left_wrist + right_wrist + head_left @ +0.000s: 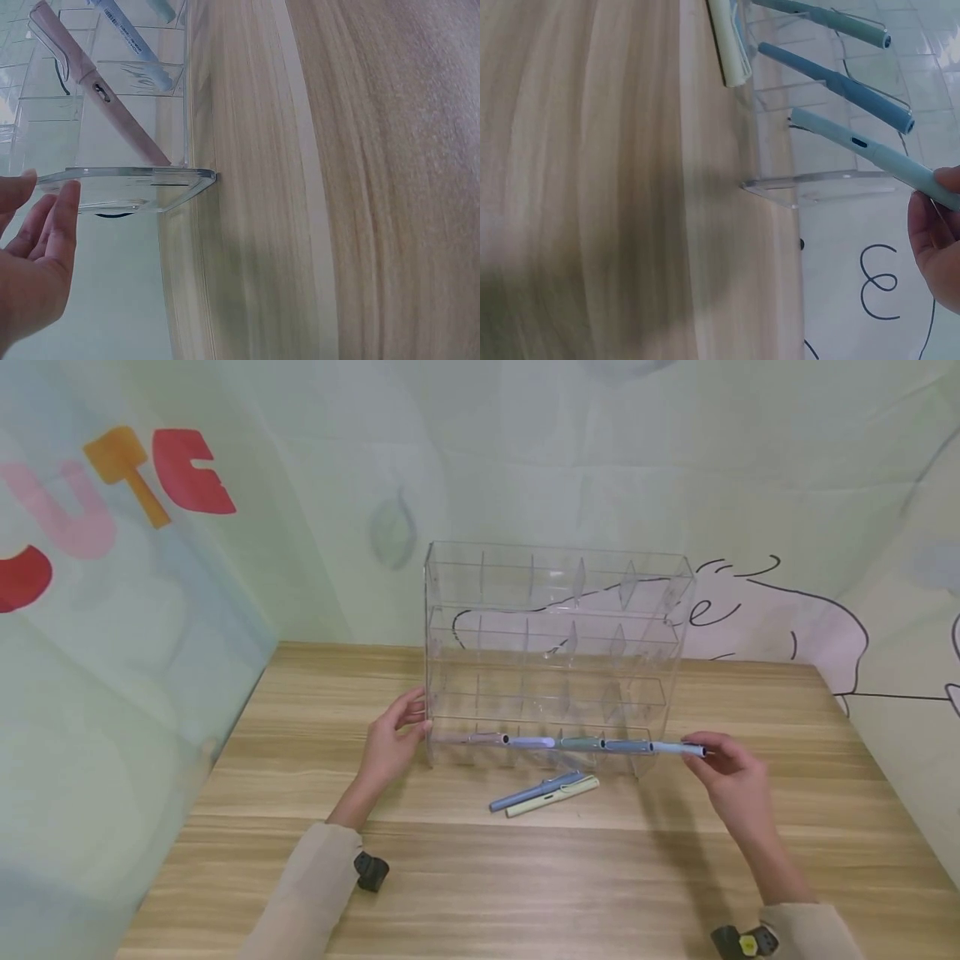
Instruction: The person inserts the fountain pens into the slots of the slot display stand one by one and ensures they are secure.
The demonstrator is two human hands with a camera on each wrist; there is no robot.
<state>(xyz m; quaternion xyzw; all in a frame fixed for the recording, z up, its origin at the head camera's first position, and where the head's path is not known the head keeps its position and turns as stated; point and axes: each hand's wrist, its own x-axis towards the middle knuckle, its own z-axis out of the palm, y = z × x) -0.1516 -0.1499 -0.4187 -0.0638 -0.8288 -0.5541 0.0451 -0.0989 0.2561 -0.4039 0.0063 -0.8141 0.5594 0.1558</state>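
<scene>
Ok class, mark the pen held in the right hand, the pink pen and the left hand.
Light blue pen (868,151): right wrist view, barrel beside the window.
Pink pen (114,107): left wrist view, barrel.
Left hand (386,748): head view, back of the hand.

Wood-grain table, light brown. Behind it, pale green backdrop, creased, fabric-like, with a greenish drop-shaped print left of centre. Left side: similar sheet, bluish in patches, large letters: pink U, orange T, red E. Right: pale cartoon figure, black outline. Light soft; shadows blurred on the wood.
</scene>
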